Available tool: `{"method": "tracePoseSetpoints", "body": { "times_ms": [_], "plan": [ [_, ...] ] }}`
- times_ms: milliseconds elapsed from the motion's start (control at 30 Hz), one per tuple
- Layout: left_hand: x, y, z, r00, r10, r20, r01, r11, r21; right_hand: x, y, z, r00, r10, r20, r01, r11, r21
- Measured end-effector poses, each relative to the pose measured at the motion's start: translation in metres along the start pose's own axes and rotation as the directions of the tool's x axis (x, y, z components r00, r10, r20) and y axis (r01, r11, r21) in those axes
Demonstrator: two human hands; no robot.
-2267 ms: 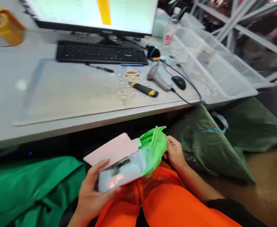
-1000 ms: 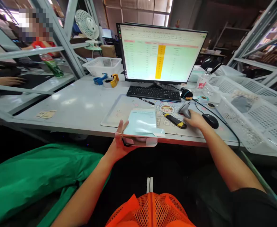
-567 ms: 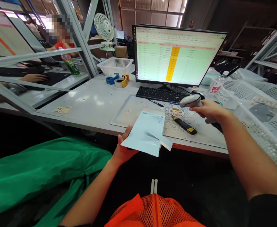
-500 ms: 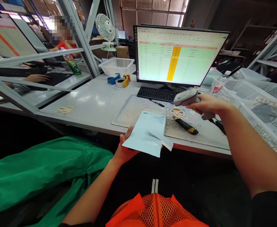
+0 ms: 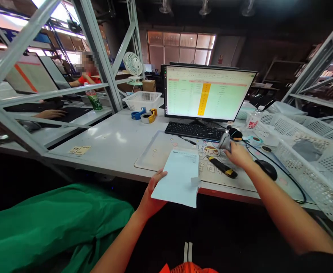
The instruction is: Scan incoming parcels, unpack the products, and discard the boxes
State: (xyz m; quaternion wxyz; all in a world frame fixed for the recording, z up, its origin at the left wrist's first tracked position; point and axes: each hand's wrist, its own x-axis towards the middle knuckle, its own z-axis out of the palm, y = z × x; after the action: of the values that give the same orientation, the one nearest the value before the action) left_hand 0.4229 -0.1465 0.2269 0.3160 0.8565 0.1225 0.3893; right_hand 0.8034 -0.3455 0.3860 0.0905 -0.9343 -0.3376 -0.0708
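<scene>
My left hand [image 5: 151,197] holds a flat pale-blue packet [image 5: 179,177] by its underside, tilted up just in front of the desk's near edge. My right hand [image 5: 238,154] rests on the desk with its fingers closed round a grey barcode scanner [image 5: 225,141], which sits low by the keyboard [image 5: 195,131]. A black and yellow utility knife [image 5: 222,166] lies on the desk mat [image 5: 157,153] between the packet and my right hand.
A lit monitor [image 5: 208,93] stands behind the keyboard. A black mouse [image 5: 266,169] with its cable lies right of my hand. White mesh baskets [image 5: 311,159] fill the right side. Tape dispensers [image 5: 144,115], a basket and a fan stand at the back left. Green bags [image 5: 55,227] lie below. A person sits beyond the steel frame.
My right hand lifted the scanner off the desk, held it over the packet, and has now brought it back down by the keyboard. The packet stayed in my left hand.
</scene>
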Motion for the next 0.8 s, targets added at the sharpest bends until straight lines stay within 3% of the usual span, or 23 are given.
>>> {"method": "tracePoseSetpoints", "body": {
  "times_ms": [67, 100, 167, 233, 300, 367, 467, 600, 700, 767, 800],
  "plan": [
    [0.002, 0.000, 0.001, 0.995, 0.080, -0.057, -0.080, 0.997, -0.005, -0.033, 0.018, 0.026, 0.990, 0.087, -0.110, -0.083, 0.996, 0.032],
    [0.004, 0.000, 0.001, 0.990, 0.112, -0.086, -0.113, 0.994, -0.001, -0.053, 0.019, 0.039, 0.979, 0.062, -0.196, -0.045, 0.995, 0.092],
    [0.005, 0.000, 0.002, 0.980, 0.154, -0.126, -0.153, 0.988, 0.015, -0.098, 0.005, 0.062, 0.927, -0.138, -0.350, 0.229, 0.945, 0.235],
    [0.007, 0.000, 0.002, 0.972, 0.190, -0.136, -0.188, 0.982, 0.024, -0.141, -0.025, 0.082, 0.835, -0.440, -0.331, 0.540, 0.771, 0.337],
    [0.010, 0.000, 0.003, 0.972, 0.197, -0.128, -0.193, 0.980, 0.041, -0.170, -0.058, 0.100, 0.772, -0.548, -0.322, 0.635, 0.678, 0.369],
    [0.013, 0.000, 0.004, 0.969, 0.209, -0.134, -0.201, 0.977, 0.069, -0.180, -0.084, 0.116, 0.766, -0.530, -0.365, 0.642, 0.664, 0.384],
    [0.018, 0.000, 0.004, 0.939, 0.295, -0.175, -0.279, 0.954, 0.111, -0.168, -0.103, 0.131, 0.782, -0.456, -0.425, 0.615, 0.673, 0.411],
    [0.023, -0.001, -0.002, 0.932, 0.331, -0.145, -0.311, 0.939, 0.148, -0.157, -0.099, 0.124, 0.731, -0.511, -0.452, 0.681, 0.596, 0.426],
    [0.027, -0.004, -0.012, 0.923, 0.379, -0.070, -0.365, 0.918, 0.156, -0.172, -0.066, 0.096, 0.704, -0.515, -0.489, 0.709, 0.542, 0.451],
    [0.031, -0.008, -0.020, 0.917, 0.399, 0.014, -0.397, 0.904, 0.157, -0.191, -0.024, 0.069, 0.736, -0.395, -0.550, 0.658, 0.609, 0.443],
    [0.033, -0.011, -0.025, 0.914, 0.402, 0.057, -0.406, 0.899, 0.166, -0.201, -0.001, 0.054, 0.757, -0.293, -0.585, 0.592, 0.686, 0.422]
  ]
}}
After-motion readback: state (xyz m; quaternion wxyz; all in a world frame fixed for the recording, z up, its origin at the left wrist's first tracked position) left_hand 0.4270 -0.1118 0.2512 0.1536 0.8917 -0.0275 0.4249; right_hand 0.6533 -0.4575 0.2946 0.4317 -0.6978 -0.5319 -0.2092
